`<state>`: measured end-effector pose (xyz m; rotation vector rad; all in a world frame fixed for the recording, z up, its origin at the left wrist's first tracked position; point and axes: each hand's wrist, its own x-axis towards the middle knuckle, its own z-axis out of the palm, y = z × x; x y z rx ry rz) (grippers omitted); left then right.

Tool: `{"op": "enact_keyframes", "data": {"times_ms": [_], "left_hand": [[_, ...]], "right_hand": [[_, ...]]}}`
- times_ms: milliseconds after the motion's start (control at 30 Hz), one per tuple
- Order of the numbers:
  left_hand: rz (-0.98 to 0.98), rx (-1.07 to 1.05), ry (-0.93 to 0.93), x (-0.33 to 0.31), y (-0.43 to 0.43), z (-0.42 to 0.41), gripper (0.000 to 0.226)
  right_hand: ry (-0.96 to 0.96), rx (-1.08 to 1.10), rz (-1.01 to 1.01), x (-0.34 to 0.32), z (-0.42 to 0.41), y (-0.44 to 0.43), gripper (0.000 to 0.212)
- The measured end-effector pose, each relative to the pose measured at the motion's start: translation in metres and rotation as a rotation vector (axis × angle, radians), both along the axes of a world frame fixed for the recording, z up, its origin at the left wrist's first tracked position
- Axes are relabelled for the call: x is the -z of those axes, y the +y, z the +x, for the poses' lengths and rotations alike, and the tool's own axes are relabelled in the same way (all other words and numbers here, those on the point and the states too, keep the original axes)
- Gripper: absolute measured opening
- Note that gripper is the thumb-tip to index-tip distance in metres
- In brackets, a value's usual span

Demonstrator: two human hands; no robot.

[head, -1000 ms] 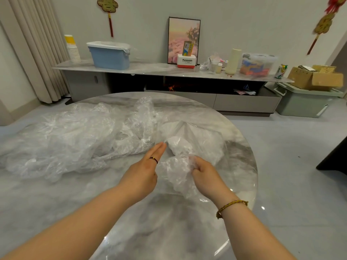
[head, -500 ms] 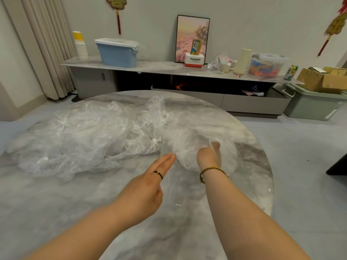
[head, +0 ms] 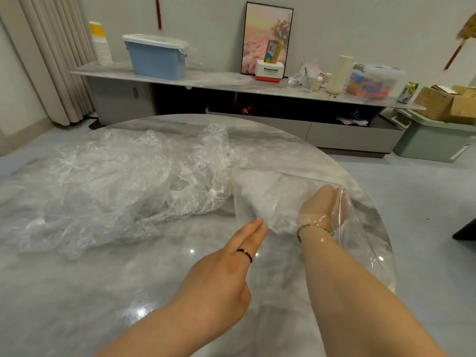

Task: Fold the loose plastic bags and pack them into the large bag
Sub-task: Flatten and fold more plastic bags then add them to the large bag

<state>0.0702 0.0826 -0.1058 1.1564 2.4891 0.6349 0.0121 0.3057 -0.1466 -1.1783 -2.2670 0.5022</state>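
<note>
Leaning in over the bench point(head: 77, 292) with both forearms bare, angled toward 1 o'clock.

Right hand point(head: 322, 206) sunk to the wrist inside the big bag point(head: 244, 199) at 2 o'clock on the bench, seen only through clear film. Fingers aimed at 12 o'clock, beside a white wad point(head: 275, 202) of bags packed within. Impossible to tell through the film whether curled on the wad or merely pushing it. Beaded bracelet point(head: 309, 226) at the wrist, right at the bag's mouth.

Left hand point(head: 224, 276) outside the bag, relaxed, nothing visibly gripped. Two fingers point(head: 253, 231) straight and pressed together, pointing to 1 o'clock, tips at the bag's near corner. Thumb tucked under, out of sight. Black ring point(head: 244, 254) on one finger.

Big bag lying mostly flat with a straight far edge, film lifted around the right wrist. Loose bags point(head: 116, 181) heaped and crumpled from 9 to 12 o'clock, just beside the big bag's left edge.

Bench round, glossy grey-white marble, dotted with light glints.

Beyond it at 12 o'clock, a long low sideboard point(head: 219, 79) against the wall. On top, from 11 to 1 o'clock:
- stacked cups point(head: 100, 45)
- blue tub point(head: 157, 57)
- framed picture point(head: 268, 29)
- red-and-white box point(head: 269, 73)
- cream cylinder point(head: 340, 73)
- clear lidded box point(head: 373, 78)
- can point(head: 408, 92)

Curtain point(head: 51, 60) at 10 o'clock. Cardboard boxes point(head: 443, 101) on a grey crate point(head: 432, 140) at 2 o'clock. Pale grey floor point(head: 425, 202) all round.
</note>
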Motion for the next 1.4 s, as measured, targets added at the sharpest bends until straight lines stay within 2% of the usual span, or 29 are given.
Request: {"op": "enact_keyframes", "data": {"times_ms": [67, 233, 333, 467, 567, 633, 767, 967, 1067, 1133, 1267, 1400], "left_hand": [[-0.011, -0.006, -0.006, 0.002, 0.001, -0.001, 0.085], [-0.011, -0.023, -0.008, 0.003, 0.001, -0.003, 0.085], [-0.023, -0.006, 0.001, 0.002, 0.0, -0.003, 0.084], [-0.043, -0.015, 0.0, 0.002, -0.001, -0.003, 0.084], [-0.044, -0.045, -0.014, 0.003, -0.001, -0.005, 0.085], [-0.052, -0.059, -0.03, 0.005, -0.001, -0.007, 0.085], [-0.056, -0.083, -0.035, 0.01, -0.001, -0.01, 0.086], [-0.043, -0.108, -0.057, 0.021, 0.008, -0.014, 0.081], [-0.024, -0.128, -0.041, 0.023, 0.025, -0.016, 0.077], [-0.018, -0.145, -0.023, 0.023, 0.039, -0.018, 0.078], [-0.036, -0.111, -0.018, 0.028, 0.056, -0.022, 0.075], [-0.078, -0.03, 0.012, 0.026, 0.047, -0.019, 0.058]], "right_hand": [[-0.174, 0.034, 0.06, -0.005, 0.005, -0.003, 0.018], [-0.417, -0.232, 0.255, 0.005, 0.018, -0.025, 0.053], [-0.493, -0.409, 0.337, 0.012, 0.011, -0.022, 0.058], [-0.559, -0.348, 0.282, 0.022, -0.009, 0.004, 0.052], [-0.595, -0.242, 0.101, 0.019, -0.021, 0.021, 0.041], [-0.645, -0.211, -0.011, 0.012, -0.021, 0.026, 0.041], [-0.744, -0.201, -0.008, 0.016, -0.021, 0.036, 0.042], [-0.637, -0.141, -0.004, 0.009, -0.01, 0.035, 0.052], [-0.56, -0.134, 0.067, 0.001, 0.003, 0.028, 0.059], [-0.59, -0.159, 0.128, -0.002, 0.011, 0.024, 0.062], [-0.582, -0.27, 0.184, -0.005, 0.027, 0.016, 0.06], [-0.523, -0.397, 0.168, -0.009, 0.051, 0.001, 0.049]]}}
